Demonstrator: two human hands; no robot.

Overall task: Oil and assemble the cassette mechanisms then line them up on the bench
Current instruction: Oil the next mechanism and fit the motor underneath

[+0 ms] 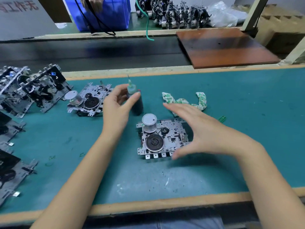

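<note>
Head view: the cassette mechanism (pixel 162 139) lies flat on the green mat (pixel 231 96), motor up, under your right hand (pixel 203 129). That hand is spread wide, fingers straight, thumb near the front tabs; contact is unclear. Your left hand (pixel 118 104) is beside the upright oil bottle (pixel 136 98), thumb on its shoulder, other fingers loosely curled; a real hold can't be confirmed. Left of that hand: another mechanism (pixel 90 100), then a row (pixel 31 90). Rag (pixel 186 100) beyond your right fingers.

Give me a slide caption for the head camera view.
Left hand at oil bottle; right hand over cassette mechanism.
</note>
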